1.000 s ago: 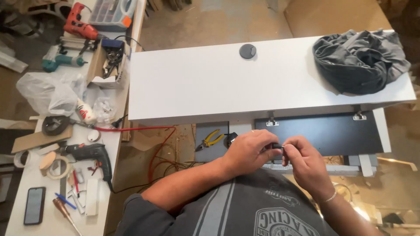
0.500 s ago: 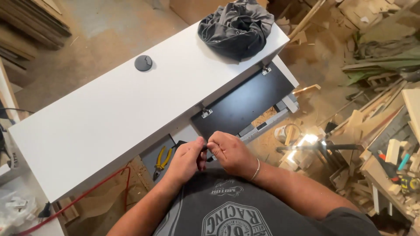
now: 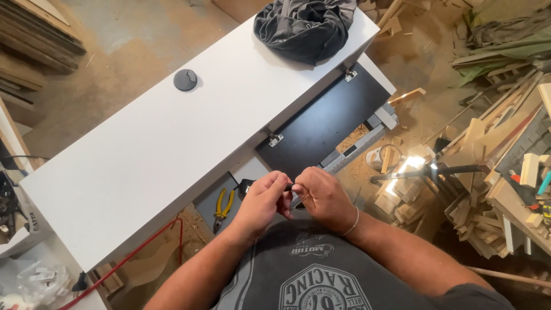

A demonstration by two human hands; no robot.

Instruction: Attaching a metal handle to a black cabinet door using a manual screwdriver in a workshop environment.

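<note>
Since half a second ago the view has swung only slightly; both hands stay together near the person's chest, working the same small dark part.

A long white cabinet top (image 3: pixel 149 155), smooth and flat, runs diagonally from near left to far right. A round grey cable grommet (image 3: pixel 185 80) sits in it towards the far side, and a crumpled dark grey cloth (image 3: pixel 304 26) lies on its far right end. Below the top's near edge a matte black door panel (image 3: pixel 327 123) hangs open on two small metal hinges (image 3: pixel 276 139).

The left hand (image 3: pixel 261 204) and the right hand (image 3: pixel 321 195) meet just in front of the panel. Their fingertips are closed in a pinch on a small dark object (image 3: pixel 290 188), too hidden to identify. The step looks like fine fitting or assembly of a small part, so the next move likely calls for a steady, precise grip.

Yellow-handled pliers (image 3: pixel 222 206) lie on a lower grey shelf just left of the hands. A red cable (image 3: pixel 149 244) loops below. Rough wood offcuts (image 3: pixel 488 189) and sawdust cover the floor to the right.
</note>
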